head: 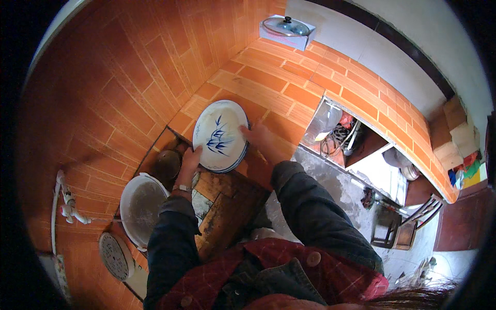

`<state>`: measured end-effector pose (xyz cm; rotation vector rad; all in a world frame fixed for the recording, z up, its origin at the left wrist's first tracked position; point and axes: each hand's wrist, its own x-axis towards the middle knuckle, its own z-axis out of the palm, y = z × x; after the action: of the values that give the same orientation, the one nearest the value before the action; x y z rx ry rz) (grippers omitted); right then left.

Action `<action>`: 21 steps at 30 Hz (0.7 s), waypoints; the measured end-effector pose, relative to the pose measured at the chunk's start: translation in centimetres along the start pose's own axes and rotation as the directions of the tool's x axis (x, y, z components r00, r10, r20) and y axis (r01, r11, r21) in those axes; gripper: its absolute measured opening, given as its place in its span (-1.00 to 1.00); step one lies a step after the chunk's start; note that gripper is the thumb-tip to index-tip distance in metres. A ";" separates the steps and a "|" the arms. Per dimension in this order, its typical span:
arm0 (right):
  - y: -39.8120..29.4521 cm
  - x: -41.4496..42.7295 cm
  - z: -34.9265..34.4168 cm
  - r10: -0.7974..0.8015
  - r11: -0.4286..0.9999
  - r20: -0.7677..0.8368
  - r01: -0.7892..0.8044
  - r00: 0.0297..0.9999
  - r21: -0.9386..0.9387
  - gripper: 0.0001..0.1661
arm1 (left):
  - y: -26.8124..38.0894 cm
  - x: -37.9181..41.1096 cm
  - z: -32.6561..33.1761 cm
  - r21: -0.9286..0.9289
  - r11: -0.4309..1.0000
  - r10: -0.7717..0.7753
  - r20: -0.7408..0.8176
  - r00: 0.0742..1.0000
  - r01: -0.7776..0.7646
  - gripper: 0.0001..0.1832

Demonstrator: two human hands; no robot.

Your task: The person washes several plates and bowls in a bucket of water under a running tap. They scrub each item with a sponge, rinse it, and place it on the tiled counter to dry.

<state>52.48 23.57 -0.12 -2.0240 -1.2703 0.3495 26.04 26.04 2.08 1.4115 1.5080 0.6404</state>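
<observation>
Between my two hands is an oval white plate [220, 135] with a blue rim and a blue bamboo-leaf design. Its lower edge shows doubled blue lines; whether a second plate lies beneath, I cannot tell. My left hand [190, 161] grips the near left rim, thumb on top. On the right rim, my right hand [257, 135] has its thumb over the edge and its other fingers partly hidden. The plate is at the orange-tiled counter [267, 87], by the corner of the wall. Just left of my left forearm stands a white basin [141, 207].
Water runs from a wall tap [71, 211] towards the basin. A dark round vessel [167, 164] sits behind it, and a perforated round thing [115, 255] in front. Further off are a box [288, 38] with a glass lid [286, 26], open cupboard shelves [341, 133] and a wooden chair [405, 221].
</observation>
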 end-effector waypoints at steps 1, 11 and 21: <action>-1.0 -1.0 -1.1 0.048 0.986 0.198 -0.078 0.979 0.145 -0.29 | -1.1 0.1 0.3 -0.130 0.990 -0.053 0.036 0.998 0.057 -0.52; -2.6 -4.3 -1.6 -0.084 0.609 0.490 -0.345 0.867 0.715 -0.46 | -0.1 -1.9 1.7 -0.481 0.827 -0.239 0.170 0.956 0.292 -0.55; -2.0 -14.0 -7.4 -0.275 -0.007 0.568 -0.593 0.775 0.805 -0.51 | -3.1 -11.0 2.0 -0.640 0.695 -0.142 0.325 0.935 0.328 -0.57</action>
<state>48.60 8.81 4.59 -0.6178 -0.5291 1.6608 25.21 14.45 1.56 0.6677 1.0478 0.7249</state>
